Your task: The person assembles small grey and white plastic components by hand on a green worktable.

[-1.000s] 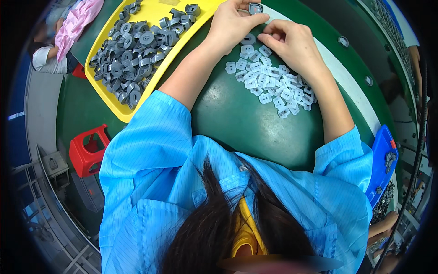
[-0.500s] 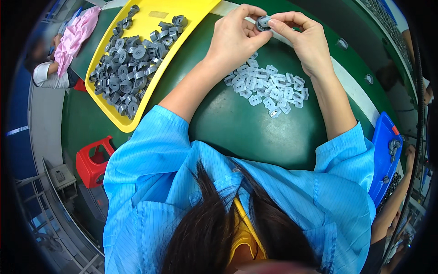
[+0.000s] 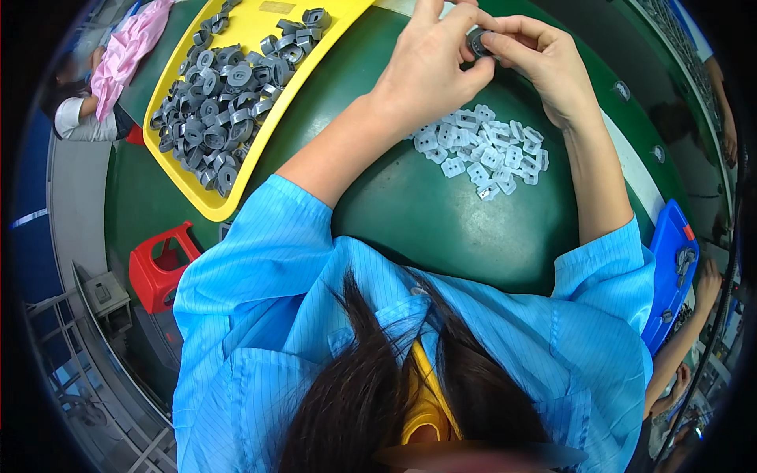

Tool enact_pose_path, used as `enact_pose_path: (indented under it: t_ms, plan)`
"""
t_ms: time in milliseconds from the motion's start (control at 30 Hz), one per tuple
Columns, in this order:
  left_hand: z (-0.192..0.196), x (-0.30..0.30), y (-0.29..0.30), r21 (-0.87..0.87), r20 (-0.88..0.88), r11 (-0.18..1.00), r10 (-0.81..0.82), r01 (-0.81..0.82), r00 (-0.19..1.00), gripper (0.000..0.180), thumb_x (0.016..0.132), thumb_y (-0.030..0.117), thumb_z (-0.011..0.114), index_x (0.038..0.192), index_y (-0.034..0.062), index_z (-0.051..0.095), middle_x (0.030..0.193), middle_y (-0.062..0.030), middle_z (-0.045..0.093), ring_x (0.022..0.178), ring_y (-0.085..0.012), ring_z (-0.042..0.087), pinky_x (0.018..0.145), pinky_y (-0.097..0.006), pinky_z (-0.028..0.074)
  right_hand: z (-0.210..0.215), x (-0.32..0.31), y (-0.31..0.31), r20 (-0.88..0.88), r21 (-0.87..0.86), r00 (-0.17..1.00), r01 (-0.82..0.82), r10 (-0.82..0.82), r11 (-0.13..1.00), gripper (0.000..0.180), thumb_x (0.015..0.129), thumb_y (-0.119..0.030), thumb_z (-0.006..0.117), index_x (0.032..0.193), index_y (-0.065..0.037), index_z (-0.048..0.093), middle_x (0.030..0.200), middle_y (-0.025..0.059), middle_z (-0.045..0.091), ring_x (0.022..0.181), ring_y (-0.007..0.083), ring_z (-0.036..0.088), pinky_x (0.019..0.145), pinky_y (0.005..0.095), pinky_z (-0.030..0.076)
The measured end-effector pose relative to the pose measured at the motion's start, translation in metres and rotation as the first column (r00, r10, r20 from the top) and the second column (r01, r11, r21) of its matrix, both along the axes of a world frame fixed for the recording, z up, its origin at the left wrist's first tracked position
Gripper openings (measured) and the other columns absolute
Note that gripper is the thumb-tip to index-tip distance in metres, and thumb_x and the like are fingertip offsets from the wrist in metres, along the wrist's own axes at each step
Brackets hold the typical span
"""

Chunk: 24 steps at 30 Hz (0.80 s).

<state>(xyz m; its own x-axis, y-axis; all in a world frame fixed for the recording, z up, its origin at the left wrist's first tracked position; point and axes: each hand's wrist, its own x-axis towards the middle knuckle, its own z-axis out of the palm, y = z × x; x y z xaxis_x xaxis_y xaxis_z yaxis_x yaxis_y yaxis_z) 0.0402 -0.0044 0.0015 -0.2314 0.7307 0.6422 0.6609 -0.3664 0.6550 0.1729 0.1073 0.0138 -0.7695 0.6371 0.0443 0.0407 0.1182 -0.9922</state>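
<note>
Above the far side of the green worktable (image 3: 441,225), my two hands meet around one small round dark grey plastic part (image 3: 477,42). My left hand (image 3: 435,67) is closed at its left side, with the fingers bent over it and partly hidden behind the hand. My right hand (image 3: 548,67) pinches its right side between thumb and fingers. Below the hands lies a loose heap of small translucent white plastic pieces (image 3: 489,154), its left edge covered by my left wrist. To the left, a yellow tray (image 3: 335,17) holds many similar grey round parts (image 3: 213,106).
A blue tray (image 3: 662,260) with a few grey parts stands at the right, beside another person's hand (image 3: 708,285). At far left, a person is next to pink cloth (image 3: 130,51). A red stool (image 3: 144,272) stands at lower left. Small clear pieces (image 3: 622,91) lie at the right.
The grey part has turned from showing its inner face to a more edge-on pose. My left fingers cover more of it. The whole view has shifted slightly.
</note>
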Motion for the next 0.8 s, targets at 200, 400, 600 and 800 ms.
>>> enact_pose_path:
  t_ms: [200,400,600,800]
  plan:
    - [-0.002,-0.009,-0.002,0.016,-0.033,0.999,-0.048,0.049,0.998,0.034,0.075,0.001,0.072,0.107,0.0052,0.06,0.113,-0.0152,0.045,0.077,-0.0205,0.058,0.07,-0.03,0.05,0.006,0.001,0.004,0.025,-0.104,0.995,-0.092,0.095,0.99,0.022,0.08,-0.015,0.074,0.094,0.001,0.068,0.083,0.0054,0.066,0.078,0.0102,0.063,0.073,0.0221,0.049]
    - [0.005,-0.013,-0.008,-0.151,-0.014,0.963,-0.23,0.225,0.973,0.034,0.077,0.0,0.07,0.109,0.0074,0.062,0.117,-0.0143,0.046,0.08,-0.0207,0.058,0.069,-0.03,0.05,0.011,0.008,0.005,0.136,-0.022,0.984,-0.111,0.113,0.994,0.019,0.079,-0.006,0.068,0.096,0.001,0.066,0.082,0.0032,0.067,0.075,0.0085,0.062,0.073,0.022,0.049]
    - [0.008,-0.004,-0.004,-0.008,0.027,0.988,-0.152,0.152,0.988,0.036,0.077,-0.001,0.069,0.111,0.0054,0.058,0.115,-0.0138,0.048,0.084,-0.0206,0.059,0.068,-0.028,0.051,0.005,0.0,0.001,-0.115,-0.107,0.99,-0.099,0.087,0.989,0.023,0.082,-0.009,0.062,0.103,0.0,0.064,0.085,0.001,0.062,0.079,0.0074,0.058,0.077,0.0229,0.046]
    - [0.017,-0.019,-0.006,0.108,-0.147,0.981,-0.146,0.163,0.978,0.039,0.08,0.008,0.07,0.115,0.0029,0.056,0.112,-0.015,0.05,0.093,-0.0285,0.058,0.08,-0.035,0.05,-0.006,0.004,0.022,-0.181,-0.369,0.981,-0.138,0.075,0.919,0.027,0.083,-0.015,0.062,0.108,-0.003,0.063,0.088,0.0004,0.062,0.086,0.0078,0.053,0.081,0.0224,0.042]
